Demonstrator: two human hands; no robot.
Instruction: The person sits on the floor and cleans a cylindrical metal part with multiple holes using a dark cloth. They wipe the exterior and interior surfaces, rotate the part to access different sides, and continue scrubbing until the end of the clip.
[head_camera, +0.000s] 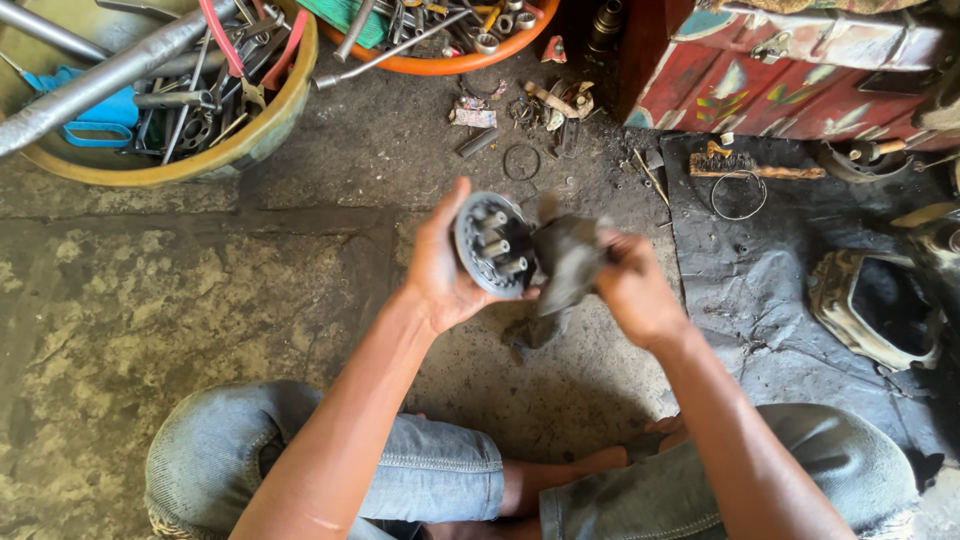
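A person sits on a dirty concrete floor (180, 300) with knees in blue jeans (440, 470) spread wide and bare feet tucked in between. The left hand (440, 265) is closed around a round metal part (492, 245), with the thumb up along its far edge and the palm under it. The round part is tipped on its side, so its open face looks toward the other hand, and a few short pegs stick out of that face. The right hand (630, 285) is closed tight on a dark, greasy rag (565, 265). The rag touches the face of the round part, and one end of it hangs down below the two hands. Both hands are held up in the air above the floor, in front of the knees. Far off at the top left sits a big yellow bowl (255, 140) full of tools and a long grey pipe. Next to it is an orange bowl (450, 65) with more tools and small rings. Small bits of metal and a thin wire ring (521, 161) lie on the floor between the bowls and the hands. At the top right stands a red painted box (790, 90). A dark mat (770, 290) lies on the right, with a brush (755, 168) on it and a grey metal cover (875, 305) on it.
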